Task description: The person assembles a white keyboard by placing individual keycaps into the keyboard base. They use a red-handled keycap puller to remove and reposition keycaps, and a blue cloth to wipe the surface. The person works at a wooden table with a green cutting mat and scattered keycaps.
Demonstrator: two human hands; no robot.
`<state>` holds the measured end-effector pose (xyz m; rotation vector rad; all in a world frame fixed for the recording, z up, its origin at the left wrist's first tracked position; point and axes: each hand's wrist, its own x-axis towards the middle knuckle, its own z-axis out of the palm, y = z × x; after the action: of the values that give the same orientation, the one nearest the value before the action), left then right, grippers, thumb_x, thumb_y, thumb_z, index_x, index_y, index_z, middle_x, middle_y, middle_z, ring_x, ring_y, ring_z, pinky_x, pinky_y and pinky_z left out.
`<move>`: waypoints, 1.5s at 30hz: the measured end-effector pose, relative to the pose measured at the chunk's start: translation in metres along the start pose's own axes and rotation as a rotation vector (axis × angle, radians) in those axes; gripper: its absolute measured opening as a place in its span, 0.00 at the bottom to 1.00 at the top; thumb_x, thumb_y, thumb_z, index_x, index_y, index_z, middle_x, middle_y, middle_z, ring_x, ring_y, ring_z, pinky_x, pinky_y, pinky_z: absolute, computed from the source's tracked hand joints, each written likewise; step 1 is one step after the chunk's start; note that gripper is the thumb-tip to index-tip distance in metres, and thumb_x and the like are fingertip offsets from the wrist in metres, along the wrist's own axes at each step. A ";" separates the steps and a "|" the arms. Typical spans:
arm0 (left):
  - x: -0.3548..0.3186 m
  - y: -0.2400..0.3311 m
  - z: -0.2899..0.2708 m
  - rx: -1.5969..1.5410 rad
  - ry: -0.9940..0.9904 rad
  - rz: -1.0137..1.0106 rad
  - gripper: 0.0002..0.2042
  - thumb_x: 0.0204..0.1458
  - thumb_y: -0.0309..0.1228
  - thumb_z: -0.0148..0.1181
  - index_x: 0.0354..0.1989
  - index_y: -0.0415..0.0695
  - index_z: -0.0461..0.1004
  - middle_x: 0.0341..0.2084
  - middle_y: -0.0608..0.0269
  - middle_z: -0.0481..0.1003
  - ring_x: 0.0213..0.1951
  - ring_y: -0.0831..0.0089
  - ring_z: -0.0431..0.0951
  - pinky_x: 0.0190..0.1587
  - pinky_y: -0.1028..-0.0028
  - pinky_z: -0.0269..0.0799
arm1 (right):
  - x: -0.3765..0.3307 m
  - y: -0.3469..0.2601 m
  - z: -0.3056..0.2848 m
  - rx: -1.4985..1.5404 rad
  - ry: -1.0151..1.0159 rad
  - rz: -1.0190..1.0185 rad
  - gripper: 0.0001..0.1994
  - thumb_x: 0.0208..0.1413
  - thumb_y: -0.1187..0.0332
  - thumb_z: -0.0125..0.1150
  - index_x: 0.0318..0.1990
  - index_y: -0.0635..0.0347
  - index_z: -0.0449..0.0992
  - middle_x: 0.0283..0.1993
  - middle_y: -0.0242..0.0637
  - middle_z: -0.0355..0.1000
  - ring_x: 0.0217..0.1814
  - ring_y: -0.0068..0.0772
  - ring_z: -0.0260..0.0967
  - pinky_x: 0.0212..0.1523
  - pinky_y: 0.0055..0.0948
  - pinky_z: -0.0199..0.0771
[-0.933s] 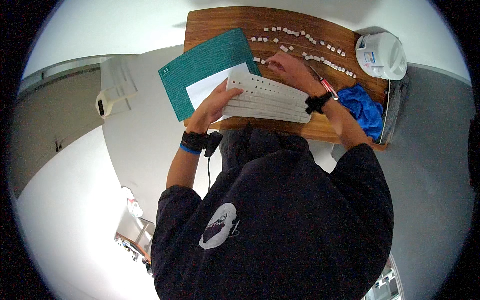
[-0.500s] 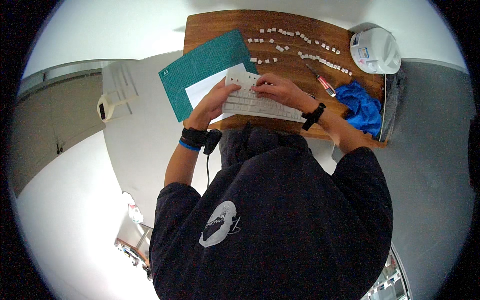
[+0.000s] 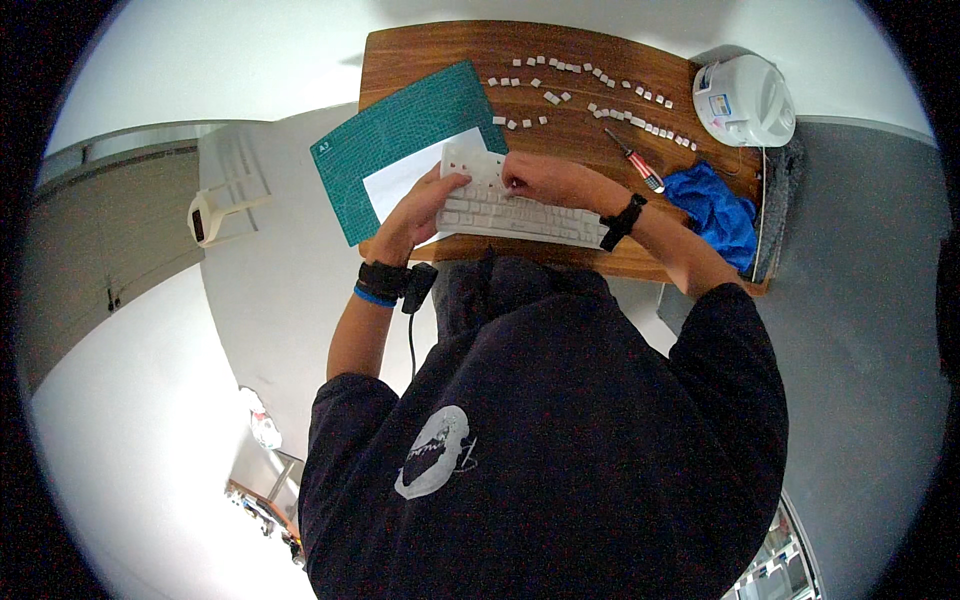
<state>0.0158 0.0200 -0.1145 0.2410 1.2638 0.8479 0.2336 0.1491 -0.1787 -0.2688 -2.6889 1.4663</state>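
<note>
While the left hand [image 3: 412, 215] grips the left end of the keyboard [image 3: 525, 222], thumb on top, the right hand [image 3: 548, 180] is positioned over its far side with fingers drawn together; whether they hold a keycap cannot be determined. The keyboard is located at the near edge of the table [image 3: 415, 50], with uncapped positions at its far left. Left of it, the paper [image 3: 392, 187] lies on the green mat [image 3: 410, 115]. To the right are the blue cloth [image 3: 715, 212] and, slightly farther, the screwdriver [image 3: 637, 162]. Beyond, white keycaps [image 3: 551, 98] form uneven rows. The white bucket [image 3: 738, 100] stands far right.
</note>
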 end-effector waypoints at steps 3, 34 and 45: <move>0.004 0.006 0.001 0.053 0.002 0.001 0.26 0.61 0.33 0.54 0.66 0.38 0.58 0.55 0.49 0.72 0.53 0.58 0.77 0.56 0.61 0.75 | -0.011 0.013 -0.003 0.077 0.190 0.091 0.11 0.60 0.64 0.62 0.42 0.60 0.71 0.39 0.44 0.71 0.42 0.44 0.72 0.44 0.39 0.73; 0.024 0.007 -0.023 0.025 0.020 -0.077 0.31 0.60 0.34 0.56 0.71 0.43 0.53 0.60 0.48 0.68 0.59 0.54 0.72 0.61 0.55 0.69 | 0.004 0.184 -0.009 -0.215 0.098 0.440 0.15 0.63 0.60 0.56 0.53 0.56 0.71 0.63 0.47 0.63 0.63 0.55 0.64 0.61 0.49 0.69; 0.013 0.023 -0.006 0.039 0.003 -0.073 0.28 0.61 0.33 0.55 0.68 0.41 0.56 0.57 0.47 0.71 0.56 0.54 0.74 0.59 0.56 0.72 | -0.007 0.096 -0.039 -0.100 0.237 0.311 0.17 0.62 0.59 0.59 0.54 0.57 0.74 0.57 0.43 0.68 0.57 0.46 0.68 0.58 0.41 0.71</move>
<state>0.0016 0.0426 -0.1123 0.2238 1.2851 0.7615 0.2575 0.2316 -0.2380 -0.8441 -2.6150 1.2679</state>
